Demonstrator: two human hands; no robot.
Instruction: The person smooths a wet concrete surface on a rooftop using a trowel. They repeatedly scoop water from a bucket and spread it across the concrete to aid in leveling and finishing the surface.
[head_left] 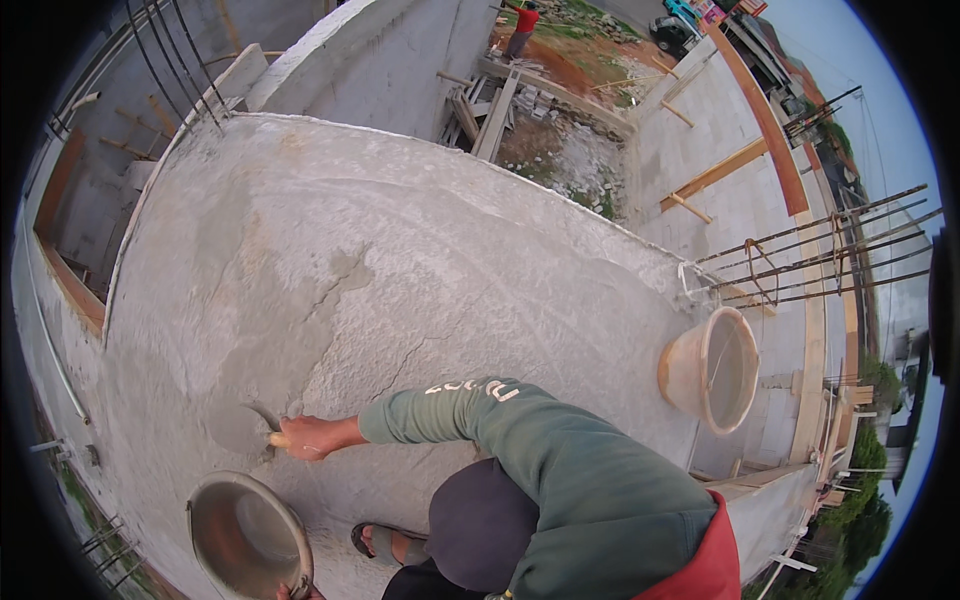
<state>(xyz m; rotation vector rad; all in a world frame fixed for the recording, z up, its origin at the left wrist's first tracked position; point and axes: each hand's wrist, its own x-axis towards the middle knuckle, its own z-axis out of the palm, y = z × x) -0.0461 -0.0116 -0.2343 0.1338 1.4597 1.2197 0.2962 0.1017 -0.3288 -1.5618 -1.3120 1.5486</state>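
Trowel in the right fist, blade flat at nine o'clock

The right hand (314,438) is closed around the pale handle of a trowel (235,428), its fingers curled into a fist. The round grey blade lies just beyond those fingers, at nine o'clock from them, flat against the slab (520,265) at about eight o'clock in the view. A green sleeve (590,465) runs to this hand from five o'clock.

Just beside the blade, at six o'clock from it, stands a bucket (212,530) with something grey inside. The left hand (285,593) touches its rim at five o'clock; the picture's lower edge cuts off most of that hand, so how tightly its fingers close cannot be told. A sandalled foot (385,542) is near the bucket, at three o'clock from it.

Darker grey patches and a crack (335,288) mark the slab at one o'clock from the trowel. Well apart, between three and four o'clock, a paler tub (683,372) sits below rusty rods (815,252). At twelve o'clock, far off, is another person (522,30) in a red top.
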